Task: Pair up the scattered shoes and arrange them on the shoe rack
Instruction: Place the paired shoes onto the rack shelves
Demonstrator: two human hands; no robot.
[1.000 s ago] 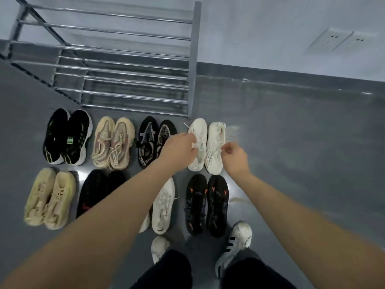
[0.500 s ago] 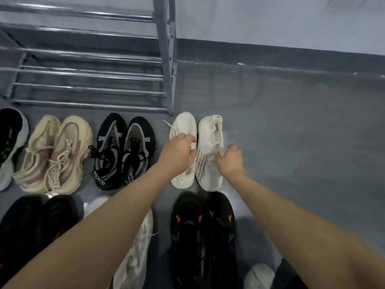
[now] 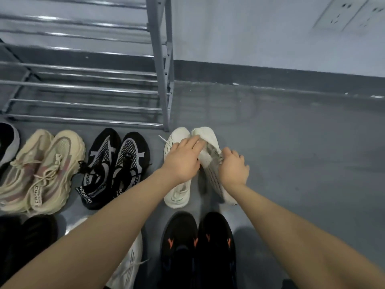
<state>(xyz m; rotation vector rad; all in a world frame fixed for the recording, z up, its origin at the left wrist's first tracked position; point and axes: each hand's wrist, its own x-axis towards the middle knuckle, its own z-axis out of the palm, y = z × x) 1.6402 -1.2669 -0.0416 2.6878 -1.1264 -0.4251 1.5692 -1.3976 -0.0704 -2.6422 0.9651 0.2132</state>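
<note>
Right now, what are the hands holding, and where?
The right hand grips the tilted right white shoe at its middle. The left hand covers the left white shoe; its grip is unclear.

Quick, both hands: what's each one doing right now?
Left hand: resting on the left white knit sneaker, grip unclear.
Right hand: gripping the tilted right white knit sneaker.

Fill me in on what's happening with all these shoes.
A person is crouched over rows of paired shoes on the grey floor, working on the white pair next to the shoe rack. The right hand has a grip on the right white shoe and has tipped it off the floor. The left hand lies over the left white shoe, which sits flat. The rack's bars in view hold no shoes yet.
</note>
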